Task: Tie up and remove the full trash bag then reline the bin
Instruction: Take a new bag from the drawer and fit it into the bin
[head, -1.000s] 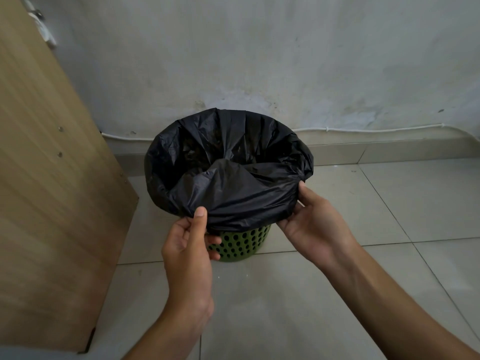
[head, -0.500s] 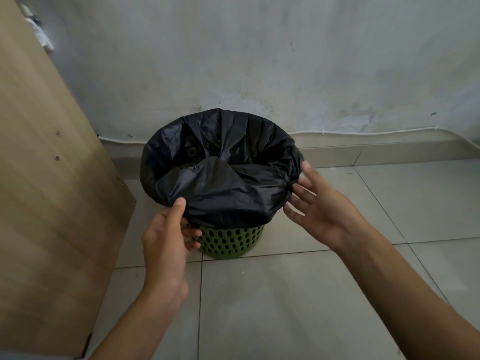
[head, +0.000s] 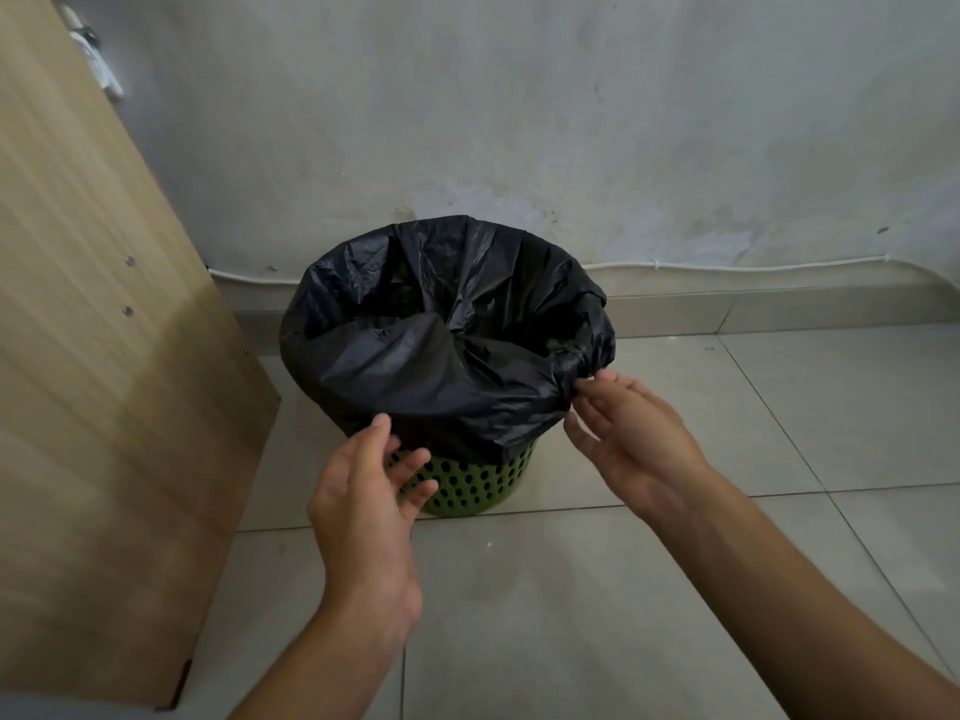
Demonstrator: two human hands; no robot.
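A green bin (head: 475, 480) with round holes stands on the tiled floor (head: 571, 589) close to the wall (head: 519, 122), and a black trash bag (head: 441, 345) lines it, its edge folded down over the rim so that only the lower part of the bin shows. A wooden panel (head: 104, 356) rises just beside the bin on the left and crowds that side; a white cable (head: 727, 266) runs along the foot of the wall behind. The right side of the floor lies open to the arm that reaches in there. The left hand (head: 363, 506) is at the near edge of the bag, thumb up against the folded plastic and fingers loosely spread in front of the bin's holes, gripping nothing. The right hand (head: 631, 433) is at the bag's right edge, fingers relaxed and apart, their tips touching or just short of a small bunch of plastic; I cannot tell which. Half a second ago the left hand was lower and further left, its fingers curled under the bag's fold; the right hand was spread wide just beside the bag, and its fingers have since closed in toward the fold.
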